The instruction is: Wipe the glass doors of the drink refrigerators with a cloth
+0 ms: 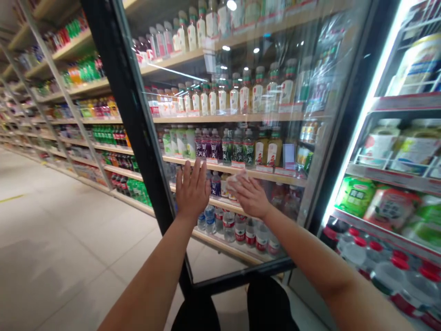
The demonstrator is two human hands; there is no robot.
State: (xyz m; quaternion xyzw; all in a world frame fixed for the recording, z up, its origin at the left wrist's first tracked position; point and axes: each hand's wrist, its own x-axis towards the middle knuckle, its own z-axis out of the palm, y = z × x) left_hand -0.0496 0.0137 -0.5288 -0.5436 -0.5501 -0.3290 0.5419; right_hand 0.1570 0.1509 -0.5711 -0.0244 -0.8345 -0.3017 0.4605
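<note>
**Two hands on an open cooler door**

We are pressing our left hand flat against the glass door of a drinks cooler, palm to the pane, with the fingers held straight, pointing up and only slightly spread. Our right hand is lying on the same pane just beside the left one, and it is pressing a white cloth against the glass; the fingers of that hand are lying flat and close together over the cloth, with a little of it showing past the fingertips.

The door is standing swung open in front of us, its black frame running up on the left side and along the bottom edge. Through the glass we are seeing store shelves lined with bottled drinks, with water bottles in the lowest row. To the right, the lit cooler interior is showing packaged drinks on racks and red-capped bottles below. A pale tiled floor is stretching along the aisle on the left.
</note>
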